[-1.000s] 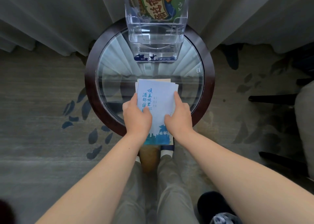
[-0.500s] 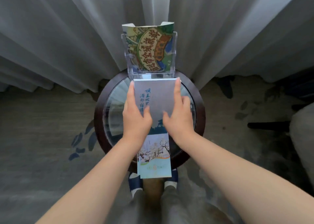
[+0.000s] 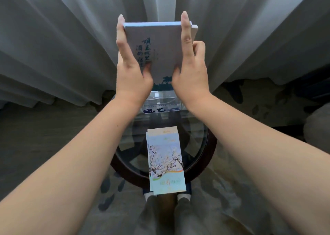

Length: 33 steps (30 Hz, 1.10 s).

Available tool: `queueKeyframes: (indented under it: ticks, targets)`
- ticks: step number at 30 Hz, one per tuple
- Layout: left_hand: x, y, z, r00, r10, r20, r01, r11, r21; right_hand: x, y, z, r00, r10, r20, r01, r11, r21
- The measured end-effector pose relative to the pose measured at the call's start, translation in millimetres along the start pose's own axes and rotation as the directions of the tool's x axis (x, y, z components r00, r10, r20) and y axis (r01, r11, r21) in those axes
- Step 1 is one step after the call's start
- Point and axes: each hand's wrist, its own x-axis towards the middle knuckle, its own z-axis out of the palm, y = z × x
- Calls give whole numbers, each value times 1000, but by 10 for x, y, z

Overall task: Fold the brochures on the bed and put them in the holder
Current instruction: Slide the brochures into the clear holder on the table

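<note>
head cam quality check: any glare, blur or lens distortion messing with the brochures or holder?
Head view: wide-angle bending bows the curtain folds and forearms near the edges; glass tabletop shows reflections; the clear holder is mostly hidden behind both hands and hard to trace; the held brochure stack is backlit and dim, lettering soft; the blossom brochures read clearly.

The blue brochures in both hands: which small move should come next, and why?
Probably lower the blue brochures into the clear holder just below. Left hand and right hand grip the squared stack upright above it.
</note>
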Motion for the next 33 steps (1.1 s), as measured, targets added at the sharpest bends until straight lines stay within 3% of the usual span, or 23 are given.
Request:
queueKeyframes:
  ticks: [7, 14, 19, 26, 29, 33]
  targets:
    - [40, -136, -27, 987, 154, 41, -153, 988, -22, 92, 55, 58, 996, -80, -36, 79, 997, -20]
    - [128, -229, 11, 994, 107, 26, -107, 994, -6, 167, 87, 114, 997, -76, -23, 76, 997, 0]
    - [281, -291, 5, 981, 195, -10, -195, 980, 28, 270, 85, 136, 993, -92, -69, 93, 996, 9]
    - [79, -605, 94, 988, 39, 148, -57, 991, 117, 153, 300, 265, 991, -21, 129, 26, 999, -39]
    - [-28, -726, 123, 980, -54, 189, 12, 976, 219, 61, 388, 351, 983, -66, 171, 82, 993, -86]
    - [-52, -801, 154, 982, -1, 190, -52, 960, 275, 35, 371, 454, 986, -88, 144, 103, 990, -101]
